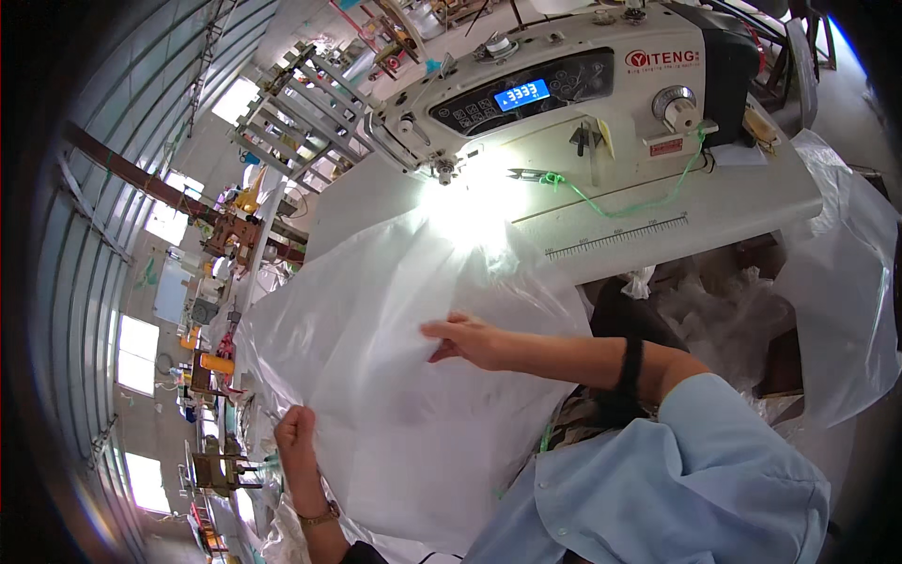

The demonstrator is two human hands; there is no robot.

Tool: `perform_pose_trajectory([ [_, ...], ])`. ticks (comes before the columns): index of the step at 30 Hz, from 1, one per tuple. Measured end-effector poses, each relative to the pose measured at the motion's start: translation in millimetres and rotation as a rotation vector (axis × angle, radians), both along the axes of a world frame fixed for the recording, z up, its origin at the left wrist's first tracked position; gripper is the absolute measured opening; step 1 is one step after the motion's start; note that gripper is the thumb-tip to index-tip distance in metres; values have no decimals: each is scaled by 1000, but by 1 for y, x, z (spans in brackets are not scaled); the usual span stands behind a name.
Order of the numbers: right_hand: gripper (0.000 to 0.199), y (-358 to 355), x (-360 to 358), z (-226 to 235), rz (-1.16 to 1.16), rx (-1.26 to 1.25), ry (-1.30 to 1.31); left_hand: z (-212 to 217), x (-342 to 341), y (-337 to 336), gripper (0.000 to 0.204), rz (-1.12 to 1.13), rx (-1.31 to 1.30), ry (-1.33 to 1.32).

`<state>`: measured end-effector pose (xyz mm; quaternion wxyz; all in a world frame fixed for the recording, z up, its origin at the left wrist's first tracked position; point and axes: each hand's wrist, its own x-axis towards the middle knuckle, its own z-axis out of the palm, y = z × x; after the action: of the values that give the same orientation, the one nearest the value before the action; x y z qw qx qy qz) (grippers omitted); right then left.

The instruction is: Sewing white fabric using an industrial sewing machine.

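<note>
A large translucent white plastic sheet [404, 414] spreads from the sewing machine's needle area down toward my lap. My left hand [296, 434] is closed on the sheet's left edge, with a watch or bracelet on the wrist. Over the sheet's middle, my right hand [468, 340] reaches leftward, its fingers slightly bent and a gap showing between the upper finger and the lower one. The white sewing machine [564, 122] stands beyond both hands. Its bright lamp washes out the needle area, so how the sheet sits there is hidden.
Small thread snips [531, 176] hang on a green cord against the machine. A printed ruler [615, 237] runs along the table's front edge. Clear plastic sheeting [836, 282] drapes at the right. A metal rack [296, 117] stands behind, and cluttered workbenches line the left.
</note>
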<state>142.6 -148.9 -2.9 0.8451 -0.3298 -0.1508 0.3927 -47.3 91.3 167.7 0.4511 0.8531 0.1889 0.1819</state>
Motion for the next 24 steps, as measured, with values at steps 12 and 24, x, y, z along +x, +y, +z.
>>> perform_pose_trajectory([
  [12, 29, -55, -46, -24, -294, -317, -281, -90, 45, -104, 18, -243, 1201, -37],
  [24, 16, -130, -53, 14, -230, -818, -1394, -113, 102, -164, 26, -466, 598, 136],
])
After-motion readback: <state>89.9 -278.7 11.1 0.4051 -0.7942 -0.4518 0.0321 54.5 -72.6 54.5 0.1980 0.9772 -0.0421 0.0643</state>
